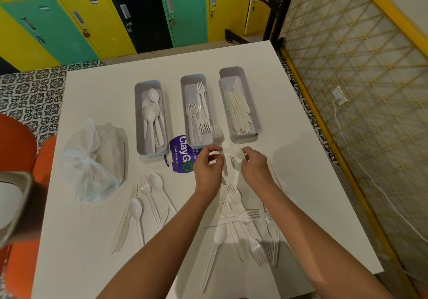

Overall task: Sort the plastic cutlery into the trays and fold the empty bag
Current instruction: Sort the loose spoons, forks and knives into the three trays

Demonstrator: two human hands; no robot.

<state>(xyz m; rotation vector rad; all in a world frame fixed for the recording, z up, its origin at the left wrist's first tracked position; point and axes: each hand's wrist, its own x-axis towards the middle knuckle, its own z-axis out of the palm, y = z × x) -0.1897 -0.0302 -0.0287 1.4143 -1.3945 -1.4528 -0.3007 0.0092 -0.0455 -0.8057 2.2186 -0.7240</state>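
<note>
Three grey trays stand side by side on the white table (301,182): the left tray (138,122) holds spoons, the middle tray (184,108) holds forks, the right tray (223,104) holds knives. My left hand (208,171) pinches a white plastic fork (218,136) with its tines pointing away, just in front of the middle tray. My right hand (256,166) grips another white fork (237,151), blurred. A crumpled clear plastic bag (92,159) lies at the left. Loose cutlery lies in a left group (143,206) and a right pile (240,224) near me.
A purple round ClayGo sticker (179,157) sits on the table between the left and middle trays. Orange seats (18,150) stand at the left, coloured lockers (92,20) beyond the far edge, and a yellow lattice screen (359,90) runs along the right.
</note>
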